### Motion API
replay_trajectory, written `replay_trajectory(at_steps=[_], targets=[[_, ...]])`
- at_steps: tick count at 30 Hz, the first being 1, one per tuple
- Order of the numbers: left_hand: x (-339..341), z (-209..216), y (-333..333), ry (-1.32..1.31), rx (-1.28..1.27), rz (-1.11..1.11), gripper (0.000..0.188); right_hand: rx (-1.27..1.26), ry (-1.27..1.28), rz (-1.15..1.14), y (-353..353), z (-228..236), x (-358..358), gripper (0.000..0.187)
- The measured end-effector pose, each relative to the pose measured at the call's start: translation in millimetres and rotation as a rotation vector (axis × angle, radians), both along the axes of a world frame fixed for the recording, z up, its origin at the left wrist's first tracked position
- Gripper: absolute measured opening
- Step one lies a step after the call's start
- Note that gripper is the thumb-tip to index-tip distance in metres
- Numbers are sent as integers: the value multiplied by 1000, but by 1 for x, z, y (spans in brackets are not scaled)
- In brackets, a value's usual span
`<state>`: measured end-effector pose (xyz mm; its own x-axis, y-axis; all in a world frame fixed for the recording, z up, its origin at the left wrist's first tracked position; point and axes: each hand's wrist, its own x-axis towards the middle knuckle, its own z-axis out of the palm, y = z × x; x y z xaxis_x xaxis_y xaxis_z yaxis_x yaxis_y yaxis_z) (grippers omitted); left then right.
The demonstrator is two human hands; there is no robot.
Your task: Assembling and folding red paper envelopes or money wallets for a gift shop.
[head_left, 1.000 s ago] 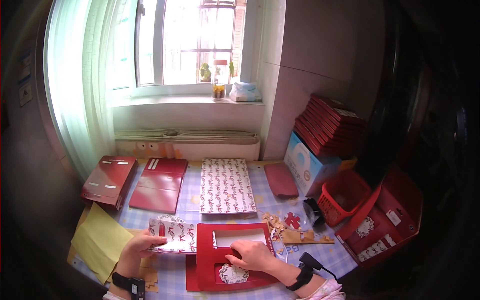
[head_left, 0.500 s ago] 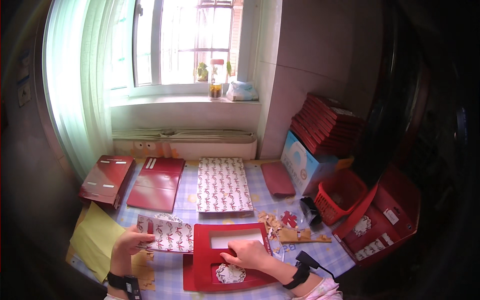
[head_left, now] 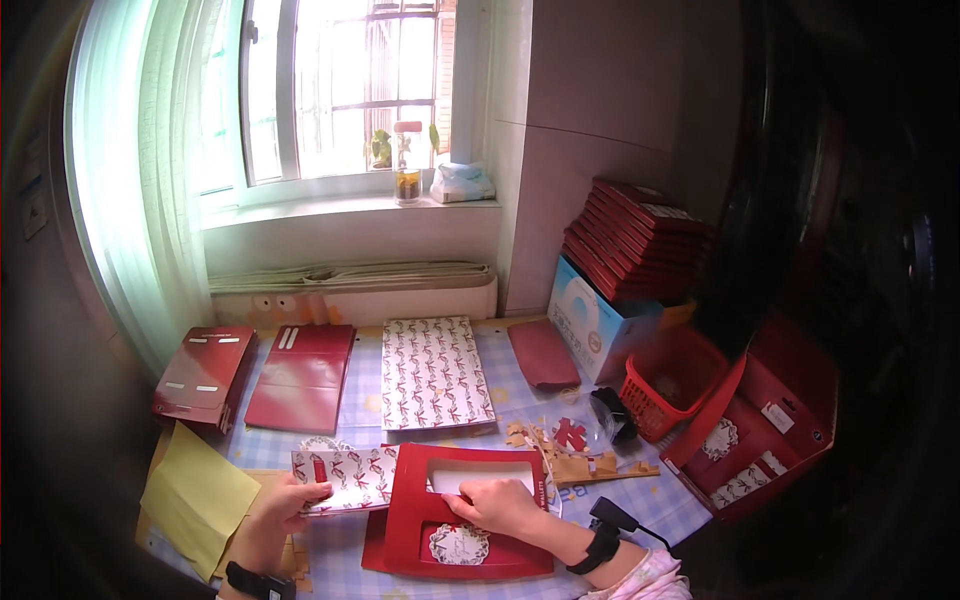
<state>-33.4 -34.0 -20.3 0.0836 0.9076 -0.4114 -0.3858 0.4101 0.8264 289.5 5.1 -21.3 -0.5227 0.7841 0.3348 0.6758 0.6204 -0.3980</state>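
Observation:
My left hand [head_left: 285, 503] pinches a white wallet-like card [head_left: 362, 474] with a red and green leafy print, thumb on top near a small red strip. Its right end meets the left edge of a red cardboard folder [head_left: 408, 515]. That folder lies at the near middle of the table and has a cut-out window above and a scalloped white label [head_left: 459, 545] below. My right hand [head_left: 498, 506] is closed on the folder's strip under the window, fingers curled in at the opening. Part of another scalloped white piece [head_left: 325, 444] shows behind the printed card.
Red flat folders [head_left: 300, 380] and a stack of printed sheets [head_left: 435, 375] lie along the back. Right: brown scraps [head_left: 580, 467], a red basket [head_left: 665, 395], a blue box [head_left: 600, 325] under piled red folders [head_left: 635, 240], and an open red box [head_left: 750, 450]. Left: yellow paper [head_left: 195, 490].
My left hand has brought the printed card rightward, up against the red folder's left edge. My right hand keeps its hold on the folder. The whole view has shifted slightly.

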Motion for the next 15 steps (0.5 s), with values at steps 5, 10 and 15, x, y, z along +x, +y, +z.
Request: replay_trajectory(at_steps=[5, 10, 15], targets=[[14, 1, -1, -39, -46, 18, 26, 27, 28, -14, 3, -4, 2, 43], [5, -8, 1, -78, -8, -88, 28, 34, 35, -6, 1, -3, 1, 42], [-1, -9, 4, -77, 30, -109, 31, 10, 27, 23, -2, 2, -1, 40]])
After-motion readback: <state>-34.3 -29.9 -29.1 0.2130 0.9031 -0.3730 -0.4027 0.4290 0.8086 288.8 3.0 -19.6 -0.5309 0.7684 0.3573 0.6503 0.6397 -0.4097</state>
